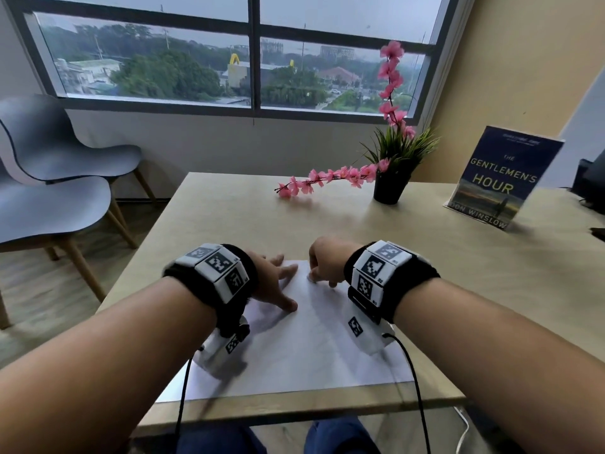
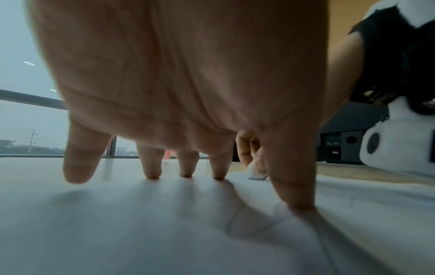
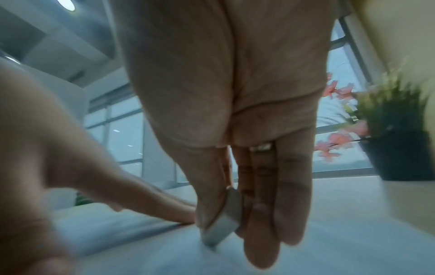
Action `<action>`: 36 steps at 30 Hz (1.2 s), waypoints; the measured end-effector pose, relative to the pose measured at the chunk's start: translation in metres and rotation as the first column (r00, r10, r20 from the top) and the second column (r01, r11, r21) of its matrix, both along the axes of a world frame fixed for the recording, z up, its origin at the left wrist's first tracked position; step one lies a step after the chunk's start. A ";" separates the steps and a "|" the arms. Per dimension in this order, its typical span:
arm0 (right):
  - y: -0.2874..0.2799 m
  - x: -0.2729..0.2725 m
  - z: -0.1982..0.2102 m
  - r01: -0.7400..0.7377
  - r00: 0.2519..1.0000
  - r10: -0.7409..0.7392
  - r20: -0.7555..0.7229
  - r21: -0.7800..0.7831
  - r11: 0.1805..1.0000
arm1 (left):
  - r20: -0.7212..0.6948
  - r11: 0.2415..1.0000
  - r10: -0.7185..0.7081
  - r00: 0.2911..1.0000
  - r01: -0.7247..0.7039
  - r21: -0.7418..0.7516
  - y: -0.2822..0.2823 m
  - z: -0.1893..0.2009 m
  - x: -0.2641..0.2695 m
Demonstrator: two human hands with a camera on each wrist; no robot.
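Your left hand (image 1: 272, 280) pins the paper (image 1: 311, 348) to the tabletop (image 1: 229, 217) with straight, splayed fingers; your right hand (image 1: 327, 261) pinches the eraser (image 3: 223, 222) on the sheet just beside them, so rub lightly, stroking away from the pinning fingers.

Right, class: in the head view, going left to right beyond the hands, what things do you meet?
Grey chairs → pink blossom spray → black pot → standing book.
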State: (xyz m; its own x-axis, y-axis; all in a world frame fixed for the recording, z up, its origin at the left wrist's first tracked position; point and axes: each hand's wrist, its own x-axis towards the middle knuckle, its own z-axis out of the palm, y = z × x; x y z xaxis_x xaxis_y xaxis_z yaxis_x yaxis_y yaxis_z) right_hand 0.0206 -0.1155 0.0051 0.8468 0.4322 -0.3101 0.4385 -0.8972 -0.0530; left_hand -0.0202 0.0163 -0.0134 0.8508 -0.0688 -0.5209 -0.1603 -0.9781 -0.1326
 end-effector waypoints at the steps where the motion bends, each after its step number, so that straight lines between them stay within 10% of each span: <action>1: 0.002 -0.004 -0.002 -0.028 1.000 0.028 -0.011 0.002 1.000 | -0.009 1.000 0.004 1.000 -0.004 0.005 0.000 -0.001 -0.001; 36: -0.007 -0.005 0.001 -0.055 0.993 0.059 -0.103 0.041 0.998 | -0.048 0.999 0.027 0.998 -0.026 0.020 0.001 -0.001 0.001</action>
